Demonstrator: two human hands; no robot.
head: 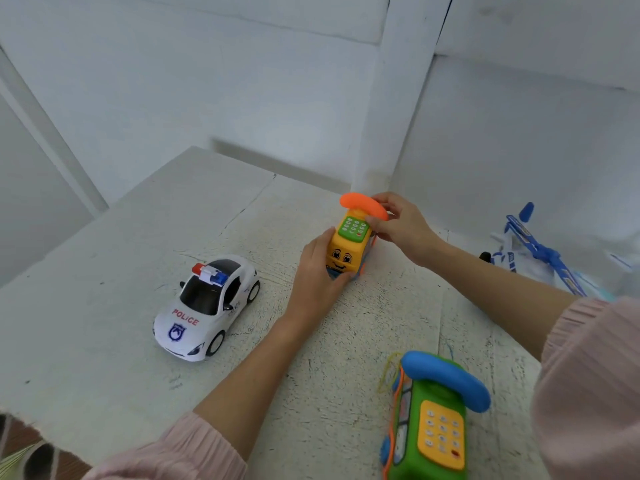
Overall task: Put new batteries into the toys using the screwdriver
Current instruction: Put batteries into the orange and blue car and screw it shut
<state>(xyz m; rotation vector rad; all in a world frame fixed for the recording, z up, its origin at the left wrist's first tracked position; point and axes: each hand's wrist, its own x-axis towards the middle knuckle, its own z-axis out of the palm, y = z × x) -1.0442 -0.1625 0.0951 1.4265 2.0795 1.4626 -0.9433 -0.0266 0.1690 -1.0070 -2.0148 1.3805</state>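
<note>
Nearest to us, at the desk's (104, 393) front edge, lies the green toy phone bus (429, 431), its blue handset (446, 381) resting across its top and its keypad facing up; we judge it is parked there, waiting its turn. Left of centre the white police car (207, 306) stands on its wheels, untouched and well apart from our hands. Farther back we hold the orange toy phone bus (348, 247) upright on the desk: our left hand (317, 275) has its grip wrapped round the front end by the painted face, while our right hand (401, 225) grips the rear by the orange handset (363, 205). We judge this two-handed hold is for tipping it over to reach the battery hatch underneath. At far right a blue-and-white toy plane (526, 251) lies off the desk. We see no screwdriver, batteries or opened compartment; what the toys' battery bays hold is hidden.
</note>
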